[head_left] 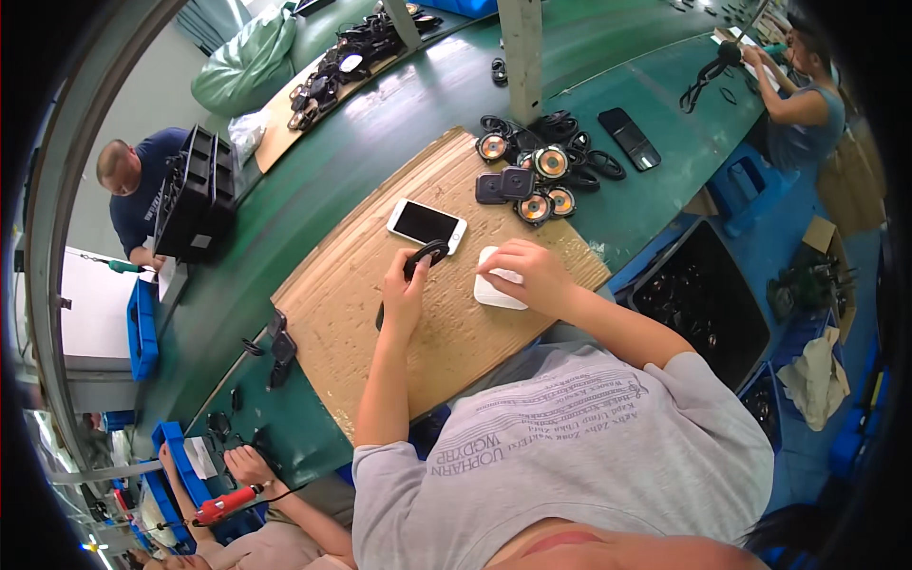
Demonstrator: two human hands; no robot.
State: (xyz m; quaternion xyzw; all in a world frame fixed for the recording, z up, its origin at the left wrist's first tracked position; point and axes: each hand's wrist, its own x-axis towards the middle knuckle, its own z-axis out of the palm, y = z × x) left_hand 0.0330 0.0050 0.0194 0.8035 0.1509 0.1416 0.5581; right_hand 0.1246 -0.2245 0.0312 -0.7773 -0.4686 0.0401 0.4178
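A black coil [429, 252], apparently of cable, is held up in the left hand [403, 293], with the thumb and fingers clamped on it above the cardboard sheet [332, 275]. A white box [498, 294] with rounded corners is partly covered by the right hand [532, 275]; its fingers are bent and held close together over the upper part of the box, and whether the box is gripped or only touched cannot be told. The box is lying on the cardboard, to the right of the coil. A white phone [427, 225] with a dark screen is laid on the same sheet, just beyond the coil. At the far right corner of the sheet, round speakers [551, 162], black square pieces [518, 182] and black cables [606, 164] are heaped together. A black phone [629, 140] is placed near them on the green table [589, 95]. Small black parts [282, 349] are set beside the left edge of the cardboard. At the lower left, a red tool [224, 504] can be seen near a co-worker's hand [249, 465].
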